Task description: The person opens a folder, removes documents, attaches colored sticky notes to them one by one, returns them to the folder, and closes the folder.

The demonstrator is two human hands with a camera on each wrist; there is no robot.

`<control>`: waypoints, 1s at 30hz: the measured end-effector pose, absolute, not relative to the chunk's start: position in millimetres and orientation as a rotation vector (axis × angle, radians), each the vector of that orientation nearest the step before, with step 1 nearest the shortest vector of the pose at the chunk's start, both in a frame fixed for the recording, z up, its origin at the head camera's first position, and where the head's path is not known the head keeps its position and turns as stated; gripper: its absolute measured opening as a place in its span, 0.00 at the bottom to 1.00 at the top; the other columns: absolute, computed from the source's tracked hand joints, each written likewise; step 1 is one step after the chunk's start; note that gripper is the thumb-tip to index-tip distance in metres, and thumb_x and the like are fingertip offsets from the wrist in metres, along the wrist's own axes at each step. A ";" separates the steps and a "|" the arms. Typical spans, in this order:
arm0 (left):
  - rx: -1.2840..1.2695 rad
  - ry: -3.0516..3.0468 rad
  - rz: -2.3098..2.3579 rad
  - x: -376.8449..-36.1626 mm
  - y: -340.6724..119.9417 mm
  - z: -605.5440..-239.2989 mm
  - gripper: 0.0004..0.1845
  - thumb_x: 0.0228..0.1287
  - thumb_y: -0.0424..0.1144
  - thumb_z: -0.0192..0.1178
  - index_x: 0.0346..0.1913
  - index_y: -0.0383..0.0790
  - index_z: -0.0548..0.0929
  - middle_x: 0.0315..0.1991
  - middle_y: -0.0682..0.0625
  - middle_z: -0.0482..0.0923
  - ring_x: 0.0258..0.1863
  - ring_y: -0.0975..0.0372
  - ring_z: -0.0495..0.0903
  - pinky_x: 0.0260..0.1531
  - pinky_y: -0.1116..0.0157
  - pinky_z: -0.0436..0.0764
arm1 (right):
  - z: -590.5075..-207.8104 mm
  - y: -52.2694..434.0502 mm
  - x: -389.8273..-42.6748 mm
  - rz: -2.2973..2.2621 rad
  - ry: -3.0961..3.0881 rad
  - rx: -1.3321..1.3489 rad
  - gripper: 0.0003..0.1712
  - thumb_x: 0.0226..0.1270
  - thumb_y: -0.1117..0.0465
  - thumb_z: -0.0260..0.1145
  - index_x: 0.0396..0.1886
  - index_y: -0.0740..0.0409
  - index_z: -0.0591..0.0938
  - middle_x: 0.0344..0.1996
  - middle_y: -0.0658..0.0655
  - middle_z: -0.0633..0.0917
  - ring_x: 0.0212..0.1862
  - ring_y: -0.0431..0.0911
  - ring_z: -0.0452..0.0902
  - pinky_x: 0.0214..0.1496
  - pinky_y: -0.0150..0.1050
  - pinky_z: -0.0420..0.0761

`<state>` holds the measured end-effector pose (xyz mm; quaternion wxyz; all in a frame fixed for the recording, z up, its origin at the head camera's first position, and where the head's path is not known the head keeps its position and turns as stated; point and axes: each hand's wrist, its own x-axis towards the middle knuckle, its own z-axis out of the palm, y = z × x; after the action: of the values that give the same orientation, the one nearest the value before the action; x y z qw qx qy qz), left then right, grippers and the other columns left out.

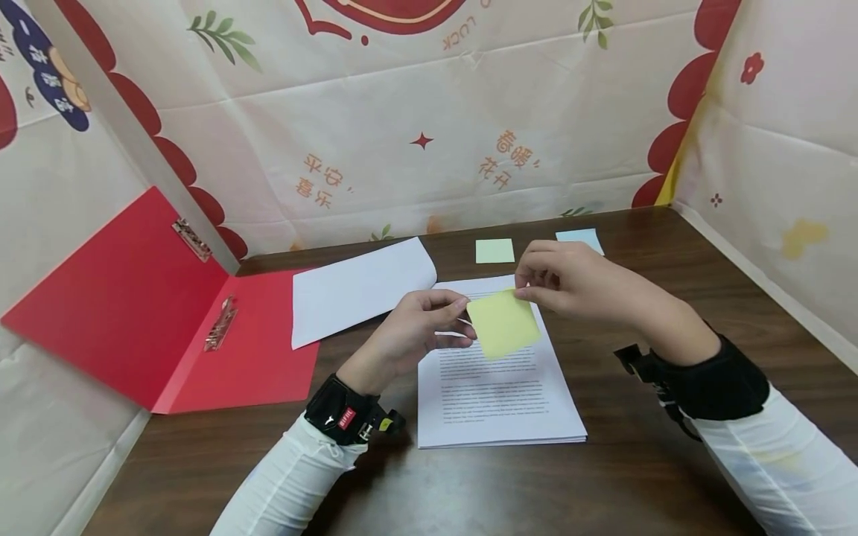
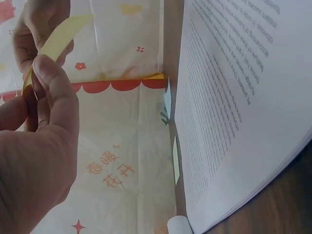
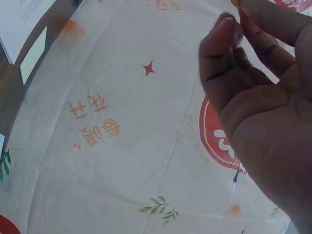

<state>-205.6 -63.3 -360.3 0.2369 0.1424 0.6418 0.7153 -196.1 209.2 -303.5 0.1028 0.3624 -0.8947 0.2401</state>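
A yellow sticky note hangs in the air above a stack of printed pages on the brown table. My left hand pinches the note's left edge, and my right hand pinches its top right corner. Seen edge-on in the left wrist view, the yellow sticky note is curved between the left hand's thumb and fingers. The right wrist view shows my right hand with fingertips pressed together; the note is barely visible there.
An open red folder with metal clips lies at the left, a white sheet beside it. A green sticky note and a blue one lie at the table's back. Patterned cloth walls enclose three sides.
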 end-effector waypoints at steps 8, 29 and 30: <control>0.354 1.736 2.008 -207.3 -67.4 -360.2 0.09 0.84 0.37 0.54 0.49 0.36 0.83 0.41 0.51 0.84 0.42 0.59 0.85 0.45 0.64 0.87 | -303.0 207.1 -193.1 0.741 -2.649 1.108 0.07 0.67 0.65 0.77 0.38 0.48 0.88 0.30 0.44 0.88 0.32 0.37 0.78 0.34 0.31 0.83; 0.149 2.135 2.021 -221.0 -76.1 -359.2 0.13 0.85 0.42 0.53 0.54 0.35 0.81 0.45 0.44 0.87 0.37 0.57 0.88 0.43 0.60 0.92 | -308.9 216.6 -206.2 1.297 -2.761 0.957 0.07 0.73 0.59 0.74 0.44 0.54 0.85 0.29 0.54 0.87 0.29 0.48 0.84 0.32 0.38 0.86; 0.124 2.164 2.021 -223.2 -79.9 -358.2 0.13 0.85 0.41 0.53 0.55 0.35 0.81 0.46 0.43 0.87 0.36 0.57 0.88 0.43 0.60 0.92 | -310.1 218.7 -209.7 1.328 -2.804 0.868 0.08 0.74 0.58 0.74 0.45 0.55 0.85 0.30 0.56 0.87 0.30 0.49 0.84 0.34 0.39 0.87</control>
<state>-223.2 -79.9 -358.2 0.0889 0.0418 0.7273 0.6792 -209.7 218.7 -310.1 -0.0401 0.2692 -0.8696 0.4120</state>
